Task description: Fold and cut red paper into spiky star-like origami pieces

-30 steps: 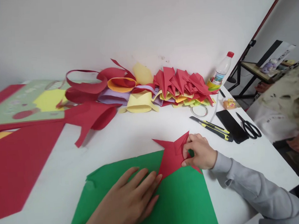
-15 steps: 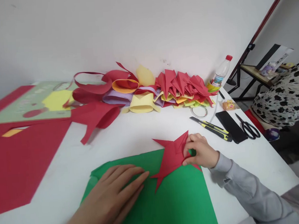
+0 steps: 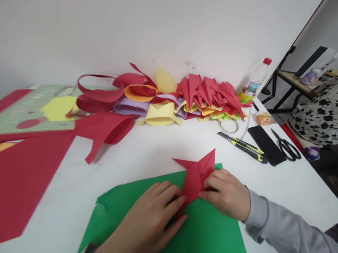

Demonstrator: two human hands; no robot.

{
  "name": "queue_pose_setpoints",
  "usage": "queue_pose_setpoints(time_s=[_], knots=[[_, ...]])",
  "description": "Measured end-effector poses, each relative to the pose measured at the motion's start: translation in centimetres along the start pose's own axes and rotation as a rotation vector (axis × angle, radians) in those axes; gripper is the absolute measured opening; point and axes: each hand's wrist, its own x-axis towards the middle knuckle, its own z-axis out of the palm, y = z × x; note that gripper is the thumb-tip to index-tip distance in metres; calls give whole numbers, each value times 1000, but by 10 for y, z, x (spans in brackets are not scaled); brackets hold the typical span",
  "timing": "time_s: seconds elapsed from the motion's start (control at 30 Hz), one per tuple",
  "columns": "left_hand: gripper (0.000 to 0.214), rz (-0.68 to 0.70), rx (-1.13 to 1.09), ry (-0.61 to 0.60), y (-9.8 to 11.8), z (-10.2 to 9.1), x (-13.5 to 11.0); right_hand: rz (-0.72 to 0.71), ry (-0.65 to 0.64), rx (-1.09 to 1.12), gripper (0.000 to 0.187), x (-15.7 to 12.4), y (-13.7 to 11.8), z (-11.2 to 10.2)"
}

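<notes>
A folded red paper figure (image 3: 191, 174) with pointed tips lies on a green paper sheet (image 3: 212, 234). My right hand (image 3: 226, 193) pinches the figure's right side, and its fingers cover that part. From the left, my left hand (image 3: 154, 219) rests with its fingers stretched out, fingertips at the figure's left edge and thumb over the green sheet. It hides the figure's lower left points. The sheet's upper left corner is creased.
Behind stand red paper cranes (image 3: 204, 92), paper loops (image 3: 159, 113) and a plastic bottle (image 3: 255, 81). At right lie a tape roll (image 3: 228, 120), a utility knife (image 3: 243, 148), a black phone-like slab (image 3: 266, 145) and scissors (image 3: 287, 146). Red sheets (image 3: 26, 181) cover the left. A person in patterned clothing (image 3: 323, 113) is beside the table.
My left hand has moved right until its fingertips reach the red paper figure. My right hand has shifted lower on the figure's right side. The whole view has shifted slightly.
</notes>
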Motion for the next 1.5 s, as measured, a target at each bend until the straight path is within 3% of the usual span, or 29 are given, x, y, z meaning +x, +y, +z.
queue_pose_setpoints(time_s=[0.17, 0.43, 0.57, 0.7, 1.03, 1.33, 1.5], knots=[[26, 19, 63, 63, 5, 11, -4, 38, -4, 33, 14, 0, -2, -1], [29, 104, 177, 182, 9, 13, -4, 35, 7, -20, 19, 4, -7, -2], [26, 70, 181, 198, 10, 15, -6, 99, -11, 26, 15, 5, -12, -3], [25, 9, 136, 202, 11, 17, -8, 125, -24, 29, 15, 7, -14, -4], [23, 28, 89, 193, 12, 17, -6, 80, 14, 37, 17, 2, -10, -2], [27, 116, 55, 104, 12, 15, -12, 27, 91, 81, 21, 5, -12, -5], [28, 156, 57, 123, 13, 15, -11, 22, 49, 76, 18, 4, -11, -5]])
